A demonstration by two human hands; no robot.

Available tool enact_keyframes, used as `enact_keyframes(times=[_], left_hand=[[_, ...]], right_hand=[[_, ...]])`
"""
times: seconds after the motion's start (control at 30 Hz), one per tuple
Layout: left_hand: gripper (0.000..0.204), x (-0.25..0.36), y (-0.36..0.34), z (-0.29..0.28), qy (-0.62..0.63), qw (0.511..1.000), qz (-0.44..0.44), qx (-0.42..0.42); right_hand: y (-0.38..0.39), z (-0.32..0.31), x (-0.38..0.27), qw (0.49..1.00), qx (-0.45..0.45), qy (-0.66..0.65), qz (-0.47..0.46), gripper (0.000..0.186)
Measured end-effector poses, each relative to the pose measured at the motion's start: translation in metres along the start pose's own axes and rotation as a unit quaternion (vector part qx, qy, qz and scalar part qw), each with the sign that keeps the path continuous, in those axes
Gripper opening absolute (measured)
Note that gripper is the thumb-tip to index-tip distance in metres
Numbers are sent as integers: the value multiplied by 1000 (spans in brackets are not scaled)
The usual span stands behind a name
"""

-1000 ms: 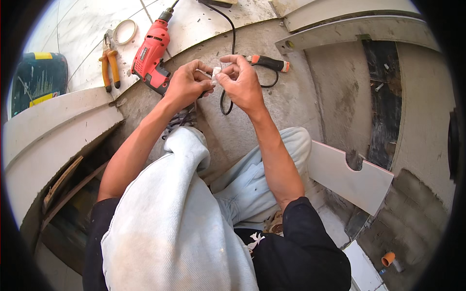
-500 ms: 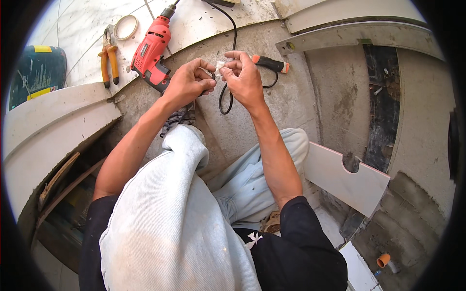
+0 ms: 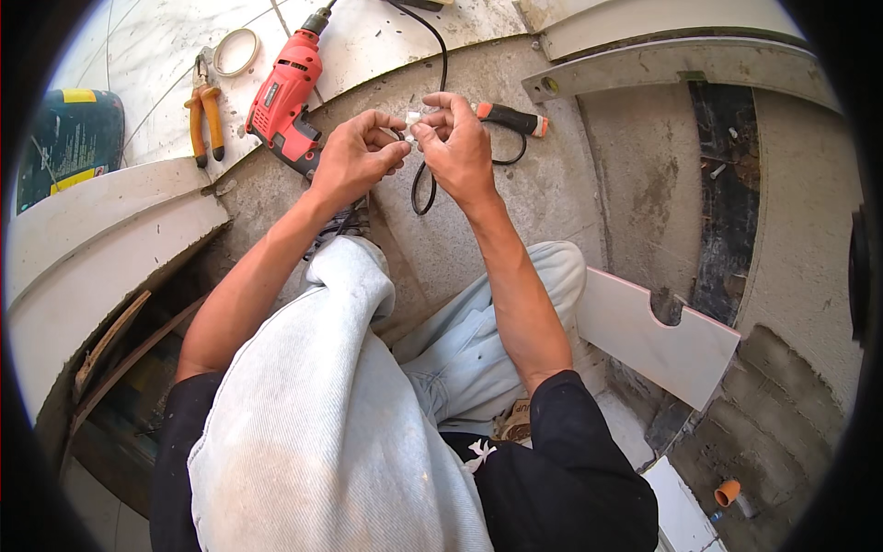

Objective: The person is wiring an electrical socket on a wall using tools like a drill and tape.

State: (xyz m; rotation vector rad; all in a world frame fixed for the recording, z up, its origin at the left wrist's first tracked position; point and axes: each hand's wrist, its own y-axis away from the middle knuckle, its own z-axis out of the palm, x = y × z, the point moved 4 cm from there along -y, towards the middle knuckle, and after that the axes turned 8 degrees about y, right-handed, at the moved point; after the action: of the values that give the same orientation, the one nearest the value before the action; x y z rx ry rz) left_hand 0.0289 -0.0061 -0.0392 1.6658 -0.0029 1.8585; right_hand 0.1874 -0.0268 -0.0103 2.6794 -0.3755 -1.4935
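Note:
In front of me, above the rough grey floor, my two hands meet with their fingertips nearly together. My right hand (image 3: 456, 152) pinches a small white piece (image 3: 413, 119) between thumb and fingers; its kind is too small to tell. My left hand (image 3: 361, 158) is closed, thumb and fingertips pressed at the lower edge of that same piece. A bit of something dark shows by the left fingertips. Just beyond, the black cable (image 3: 445, 64) runs down and loops behind my right hand. A black and orange tool handle (image 3: 513, 120) lies right of it.
A red power drill (image 3: 287, 92) rests left of my hands, with orange-handled pliers (image 3: 204, 115) and a tape roll (image 3: 237, 52) beside it. On the right are a long metal level (image 3: 635, 74) and a white notched tile (image 3: 648, 331). My bent knee (image 3: 556, 267) is below my right hand.
Both hands have shifted very slightly left, and the left fingertips have come up against the white piece. The cable loop has moved a little left. Everything else looks the same.

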Motion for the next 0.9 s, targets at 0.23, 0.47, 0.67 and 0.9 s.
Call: enact_keyframes(times=[0.23,0.47,0.67,0.9], left_hand=[[25,8,15,16,-200,955,161,147],[19,7,16,16,-251,919,277,127],[17,24,19,18,-299,905,291,87],[17,28,14,14,-351,898,252,79]], right_hand=[[0,4,-1,1000,14,-25,1,37],[-4,7,4,998,-6,-61,30,39],[-9,5,8,987,-39,-145,53,35],[-9,9,-2,982,-65,-152,89,31]])
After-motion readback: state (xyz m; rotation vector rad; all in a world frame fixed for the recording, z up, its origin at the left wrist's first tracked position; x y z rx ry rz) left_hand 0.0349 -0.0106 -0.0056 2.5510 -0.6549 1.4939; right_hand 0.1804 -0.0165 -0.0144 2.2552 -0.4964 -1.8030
